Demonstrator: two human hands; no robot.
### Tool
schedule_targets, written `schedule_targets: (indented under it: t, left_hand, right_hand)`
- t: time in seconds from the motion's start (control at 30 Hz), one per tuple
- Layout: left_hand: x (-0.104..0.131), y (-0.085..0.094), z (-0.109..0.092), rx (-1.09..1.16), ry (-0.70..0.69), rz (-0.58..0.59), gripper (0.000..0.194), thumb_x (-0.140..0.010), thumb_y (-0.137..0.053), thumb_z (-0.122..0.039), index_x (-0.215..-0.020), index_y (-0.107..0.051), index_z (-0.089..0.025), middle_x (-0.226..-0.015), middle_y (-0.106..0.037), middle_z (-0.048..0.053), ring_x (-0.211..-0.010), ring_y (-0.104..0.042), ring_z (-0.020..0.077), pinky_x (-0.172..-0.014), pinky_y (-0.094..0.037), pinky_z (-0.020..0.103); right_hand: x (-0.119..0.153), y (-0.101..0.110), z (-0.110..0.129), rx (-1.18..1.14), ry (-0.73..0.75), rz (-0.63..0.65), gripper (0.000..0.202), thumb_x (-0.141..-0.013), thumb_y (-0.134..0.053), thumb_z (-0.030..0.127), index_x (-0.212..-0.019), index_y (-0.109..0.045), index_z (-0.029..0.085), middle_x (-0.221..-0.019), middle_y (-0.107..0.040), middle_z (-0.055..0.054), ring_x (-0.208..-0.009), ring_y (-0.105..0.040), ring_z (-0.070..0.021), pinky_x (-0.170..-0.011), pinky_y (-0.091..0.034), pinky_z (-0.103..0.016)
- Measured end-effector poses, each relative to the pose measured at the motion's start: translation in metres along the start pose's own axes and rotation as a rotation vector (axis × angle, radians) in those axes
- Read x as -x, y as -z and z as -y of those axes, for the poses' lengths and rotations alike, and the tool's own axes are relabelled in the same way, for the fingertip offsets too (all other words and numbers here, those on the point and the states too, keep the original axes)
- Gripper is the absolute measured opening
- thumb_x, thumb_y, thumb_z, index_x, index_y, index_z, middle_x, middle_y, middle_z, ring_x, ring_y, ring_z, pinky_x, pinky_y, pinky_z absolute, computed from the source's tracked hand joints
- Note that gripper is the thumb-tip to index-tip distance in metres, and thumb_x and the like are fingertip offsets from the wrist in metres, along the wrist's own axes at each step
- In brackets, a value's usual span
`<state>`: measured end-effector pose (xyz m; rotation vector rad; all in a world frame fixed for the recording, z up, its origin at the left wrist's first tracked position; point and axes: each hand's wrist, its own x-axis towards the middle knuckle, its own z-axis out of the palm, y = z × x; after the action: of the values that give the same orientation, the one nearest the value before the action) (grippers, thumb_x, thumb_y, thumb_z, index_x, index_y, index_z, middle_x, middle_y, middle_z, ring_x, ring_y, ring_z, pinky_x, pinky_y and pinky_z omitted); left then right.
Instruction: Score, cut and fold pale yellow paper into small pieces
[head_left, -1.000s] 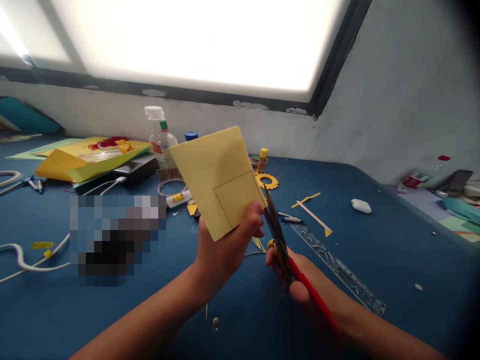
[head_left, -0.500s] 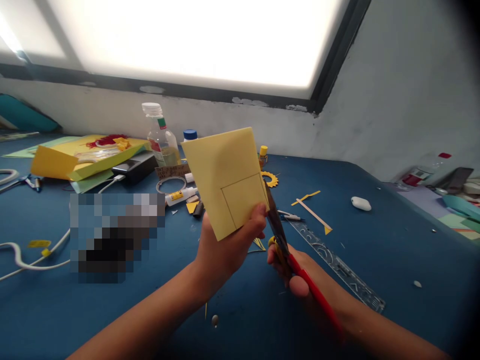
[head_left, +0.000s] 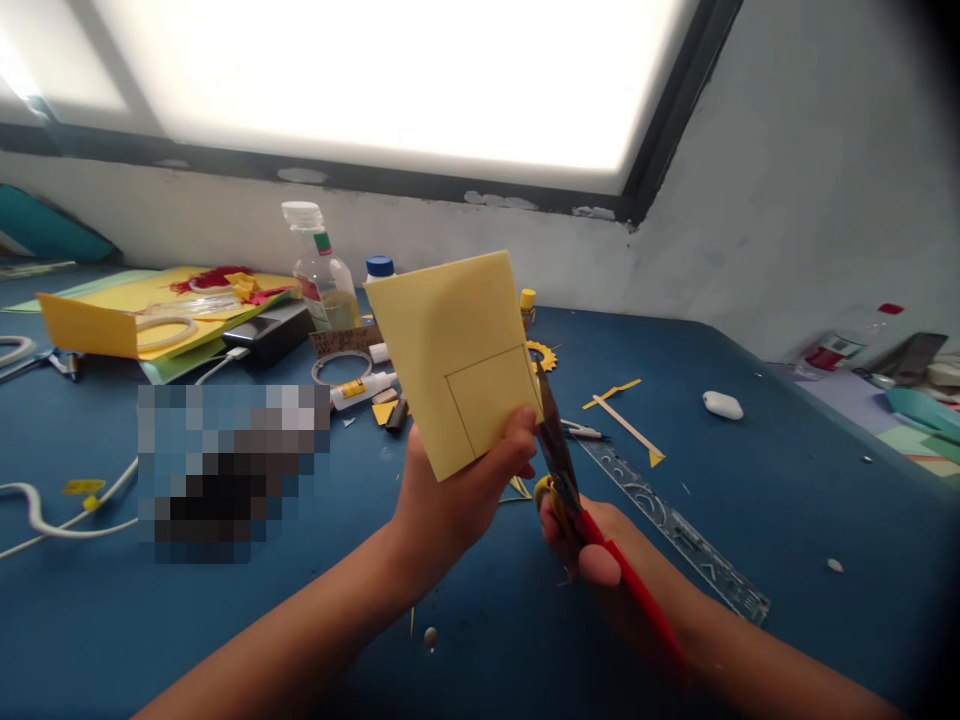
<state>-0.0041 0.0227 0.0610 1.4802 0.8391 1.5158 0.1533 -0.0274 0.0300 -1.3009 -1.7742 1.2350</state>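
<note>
My left hand (head_left: 461,495) grips a yellow sheet of paper (head_left: 457,320) by its lower right edge, thumb in front. The sheet is held up, slightly tilted, with a rectangle drawn in dark lines on its lower right part. My right hand (head_left: 592,550) is closed on scissors (head_left: 559,450) with red and yellow handles. Their dark blades point up along the right edge of the sheet, close to my left thumb; whether the paper lies between them I cannot tell.
A clear ruler (head_left: 675,530), a wooden stick (head_left: 628,427) and a white case (head_left: 722,405) lie to the right. Behind the sheet are a clear bottle (head_left: 322,280), glue tube (head_left: 364,390) and tape ring (head_left: 341,368). Yellow paper (head_left: 90,325) lies at the left.
The sheet and the scissors have shifted very slightly to the right. Both hands keep their hold.
</note>
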Motion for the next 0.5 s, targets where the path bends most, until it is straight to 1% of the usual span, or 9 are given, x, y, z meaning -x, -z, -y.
schedule_targets:
  t: [0.2,0.37,0.5]
  left_hand:
    - [0.0005,-0.0013,-0.0018,0.001,0.031,-0.005,0.012,-0.080,-0.063,-0.027,-0.079,-0.064,-0.014,-0.067,-0.066,0.000,-0.048,-0.061,0.0099,-0.044,-0.054,0.017]
    - [0.0004,-0.0014,-0.0017,-0.016,0.026,-0.007,0.014,-0.081,-0.063,-0.029,-0.080,-0.065,-0.015,-0.069,-0.067,0.001,-0.047,-0.061,0.0099,-0.045,-0.054,0.017]
    - [0.0009,-0.0006,-0.0019,-0.031,0.013,-0.013,0.013,-0.081,-0.063,-0.028,-0.079,-0.065,-0.015,-0.068,-0.067,0.000,-0.047,-0.061,0.0090,-0.045,-0.053,0.016]
  right_hand:
    - [0.0002,-0.0031,-0.0003,0.039,0.034,-0.022,0.076,-0.057,-0.018,0.091,-0.069,-0.042,0.020,-0.061,-0.043,0.001,-0.054,-0.036,-0.0126,-0.049,-0.029,-0.027]
    - [-0.0018,-0.0021,0.0005,0.051,0.036,-0.029,0.077,-0.055,-0.018,0.092,-0.067,-0.042,0.020,-0.059,-0.043,0.001,-0.054,-0.035,-0.0125,-0.049,-0.028,-0.027]
    - [-0.0026,0.0010,-0.0028,0.040,0.020,-0.017,0.080,-0.050,-0.019,0.093,-0.074,-0.045,0.020,-0.062,-0.044,0.002,-0.054,-0.035,-0.0126,-0.050,-0.029,-0.027]
